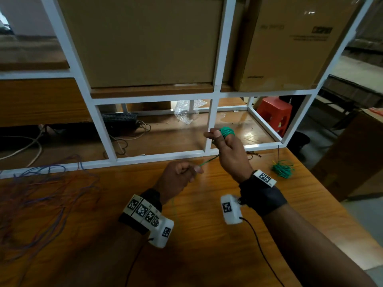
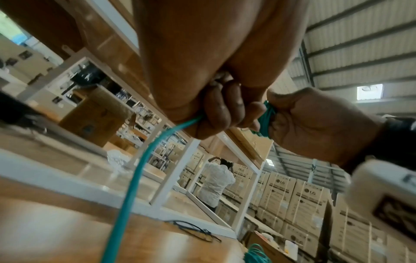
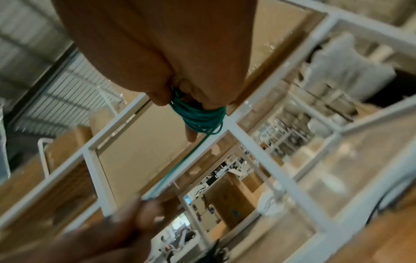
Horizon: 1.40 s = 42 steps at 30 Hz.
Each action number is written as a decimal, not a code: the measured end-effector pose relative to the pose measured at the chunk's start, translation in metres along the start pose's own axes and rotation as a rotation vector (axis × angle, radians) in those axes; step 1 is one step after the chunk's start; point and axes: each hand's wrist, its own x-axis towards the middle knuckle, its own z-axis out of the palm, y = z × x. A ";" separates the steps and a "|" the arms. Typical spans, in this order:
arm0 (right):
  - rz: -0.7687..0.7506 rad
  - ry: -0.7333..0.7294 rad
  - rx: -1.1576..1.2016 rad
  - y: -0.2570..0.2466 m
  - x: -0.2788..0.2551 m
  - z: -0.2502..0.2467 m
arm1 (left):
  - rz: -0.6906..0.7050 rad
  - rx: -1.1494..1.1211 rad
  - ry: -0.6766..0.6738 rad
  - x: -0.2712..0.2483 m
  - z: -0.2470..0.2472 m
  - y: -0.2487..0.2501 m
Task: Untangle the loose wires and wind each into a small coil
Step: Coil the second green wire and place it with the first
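head view: light, springy green wire [image 1: 209, 161] coils on right hand [image 1: 228, 148] fingers; left hand [image 1: 178, 177] pinches its tail, best gripped near the coil.

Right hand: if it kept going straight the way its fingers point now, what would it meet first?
Probably the white frame. The right hand, with green wire coiled round its fingers, points away from the person toward that upright post. Depth is unclear; it may pass beside it.

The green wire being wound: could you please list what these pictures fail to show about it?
- Loose end: hidden inside the left hand, head view.
- Number of turns in the coil on the right hand: too blurred, right wrist view.
- Remaining length: wire cut off by the bottom edge, left wrist view.
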 end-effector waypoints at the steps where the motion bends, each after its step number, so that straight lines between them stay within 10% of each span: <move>1: -0.033 0.013 -0.168 0.006 0.001 -0.003 | 0.012 0.060 0.014 0.000 -0.007 0.002; 8: 0.234 -0.659 -0.412 0.007 -0.015 -0.019 | 0.109 0.308 0.001 0.011 -0.043 0.027; 15: 0.444 -1.072 0.469 0.013 -0.045 -0.003 | 0.209 0.244 -0.111 0.016 -0.038 0.035; 19: 0.386 -1.043 0.846 0.012 -0.051 0.008 | 0.151 0.030 -0.095 0.016 -0.025 0.019; 24: 0.311 -0.611 1.283 -0.013 -0.038 0.017 | 0.009 -0.114 0.004 0.004 0.000 -0.003; 29: 0.202 -0.214 0.702 -0.003 -0.016 0.018 | 0.013 0.053 -0.030 -0.008 0.008 -0.003; 32: 0.144 -0.214 0.204 0.006 -0.015 0.009 | 0.059 0.235 0.009 -0.013 -0.003 0.002; 37: 0.242 -0.717 -0.450 0.009 -0.027 0.004 | 0.176 0.628 -0.047 -0.008 -0.031 0.017; 42: 0.243 -1.076 -0.106 0.010 -0.036 -0.001 | 0.144 0.409 -0.147 0.002 -0.055 0.035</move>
